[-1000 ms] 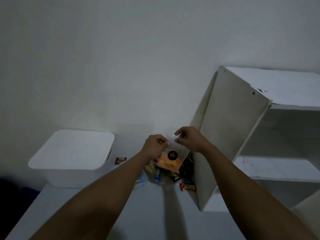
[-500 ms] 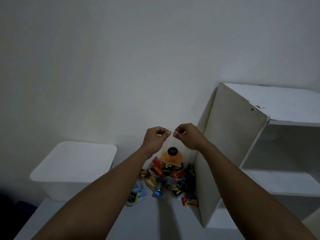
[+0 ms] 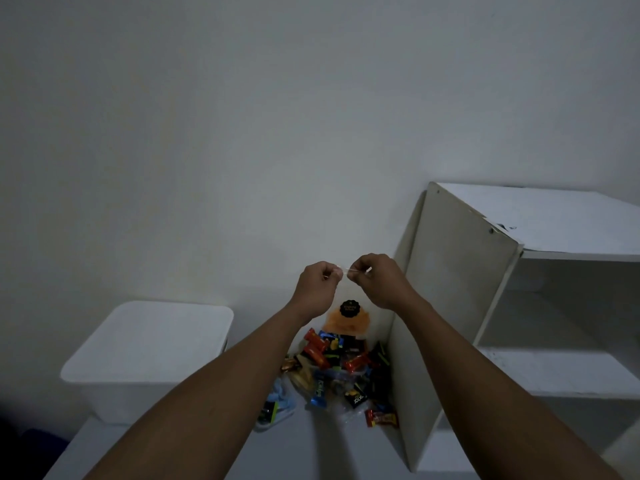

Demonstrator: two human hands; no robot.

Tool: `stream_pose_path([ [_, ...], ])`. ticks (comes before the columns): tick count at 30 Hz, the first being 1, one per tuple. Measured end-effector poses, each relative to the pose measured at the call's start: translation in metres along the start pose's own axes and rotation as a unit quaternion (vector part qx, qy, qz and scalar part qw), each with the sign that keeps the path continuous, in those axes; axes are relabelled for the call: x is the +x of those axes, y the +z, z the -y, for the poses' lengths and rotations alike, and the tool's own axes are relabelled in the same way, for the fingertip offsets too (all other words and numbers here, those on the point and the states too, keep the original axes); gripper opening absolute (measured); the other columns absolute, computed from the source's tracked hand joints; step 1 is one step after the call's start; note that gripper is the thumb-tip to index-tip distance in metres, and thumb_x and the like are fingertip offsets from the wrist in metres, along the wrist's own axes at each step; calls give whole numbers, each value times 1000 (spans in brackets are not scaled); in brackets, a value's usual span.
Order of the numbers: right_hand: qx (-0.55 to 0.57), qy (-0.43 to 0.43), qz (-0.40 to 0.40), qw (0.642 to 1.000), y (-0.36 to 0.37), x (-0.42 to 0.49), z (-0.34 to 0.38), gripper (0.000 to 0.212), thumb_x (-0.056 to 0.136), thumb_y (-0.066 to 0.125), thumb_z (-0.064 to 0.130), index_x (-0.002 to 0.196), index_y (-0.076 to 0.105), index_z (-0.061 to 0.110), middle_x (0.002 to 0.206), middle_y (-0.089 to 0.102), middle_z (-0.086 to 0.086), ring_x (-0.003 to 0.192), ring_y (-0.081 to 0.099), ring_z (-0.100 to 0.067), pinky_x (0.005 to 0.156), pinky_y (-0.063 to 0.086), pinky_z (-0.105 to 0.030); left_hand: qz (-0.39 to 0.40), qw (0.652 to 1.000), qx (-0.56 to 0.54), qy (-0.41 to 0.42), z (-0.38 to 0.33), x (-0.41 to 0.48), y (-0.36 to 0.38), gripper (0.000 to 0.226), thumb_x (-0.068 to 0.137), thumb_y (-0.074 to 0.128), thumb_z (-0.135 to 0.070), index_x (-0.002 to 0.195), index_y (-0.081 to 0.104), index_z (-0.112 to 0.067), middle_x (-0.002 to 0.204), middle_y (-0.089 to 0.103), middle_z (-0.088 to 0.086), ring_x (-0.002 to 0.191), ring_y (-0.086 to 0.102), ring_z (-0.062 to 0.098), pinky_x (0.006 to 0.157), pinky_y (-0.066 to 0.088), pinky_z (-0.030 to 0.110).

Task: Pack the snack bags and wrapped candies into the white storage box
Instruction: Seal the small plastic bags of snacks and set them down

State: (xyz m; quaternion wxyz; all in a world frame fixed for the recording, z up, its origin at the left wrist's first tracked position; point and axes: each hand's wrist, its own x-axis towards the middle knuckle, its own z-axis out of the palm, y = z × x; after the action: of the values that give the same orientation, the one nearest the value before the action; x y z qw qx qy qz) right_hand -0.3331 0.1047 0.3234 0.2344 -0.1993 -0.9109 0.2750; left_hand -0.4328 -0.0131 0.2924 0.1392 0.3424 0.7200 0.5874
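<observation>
A clear snack bag with orange contents and a round black label hangs in the air above the table. My left hand and my right hand each pinch its top edge, fingers curled, close together. Under the bag lies a pile of wrapped candies in red, blue, black and gold wrappers on the white table. The white storage box stands at the left with its lid on. A second clear bag with blue contents lies at the pile's left edge.
A white open shelf unit stands right of the pile, its side panel close to my right forearm. The white wall is just behind the candies. The table runs toward me between my arms.
Both hands have lifted the snack bag higher off the pile and brought its top edge together. The camera has tilted, so the box and candies sit lower in view.
</observation>
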Motion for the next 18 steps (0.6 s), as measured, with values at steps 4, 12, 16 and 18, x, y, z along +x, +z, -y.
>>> stream_pose_path([
  [4, -1, 3, -6, 1000, 2, 1, -1, 17, 95, 64, 28, 100, 72, 13, 97, 68, 1, 85, 59, -13, 68, 41, -25, 10, 1000, 7, -7, -2, 1, 1, 16, 101, 49, -20, 99, 63, -11, 102, 67, 11, 97, 63, 27, 77, 47, 29],
  [12, 5, -2, -22, 1000, 2, 3, 10, 13, 97, 59, 27, 97, 66, 17, 100, 65, 1, 92, 60, -17, 83, 51, -35, -14, 999, -30, 19, -12, -5, -13, 17, 98, 57, -22, 101, 70, -11, 100, 69, 4, 93, 67, 28, 71, 48, 22],
  [16, 13, -3, -25, 1000, 2, 1, 13, 17, 97, 59, 27, 99, 69, 14, 100, 67, 0, 91, 61, -16, 78, 46, -29, -23, 999, -34, 25, -14, -6, -17, 15, 96, 62, -23, 100, 72, -12, 96, 70, 0, 90, 68, 27, 72, 49, 21],
  [18, 23, -2, -25, 999, 3, 1, 15, 17, 96, 61, 26, 99, 70, 13, 97, 68, 1, 89, 61, -14, 74, 43, -26, -25, 999, -28, 21, -15, -6, -18, 15, 95, 62, -24, 99, 72, -13, 95, 71, 4, 90, 68, 25, 73, 51, 24],
])
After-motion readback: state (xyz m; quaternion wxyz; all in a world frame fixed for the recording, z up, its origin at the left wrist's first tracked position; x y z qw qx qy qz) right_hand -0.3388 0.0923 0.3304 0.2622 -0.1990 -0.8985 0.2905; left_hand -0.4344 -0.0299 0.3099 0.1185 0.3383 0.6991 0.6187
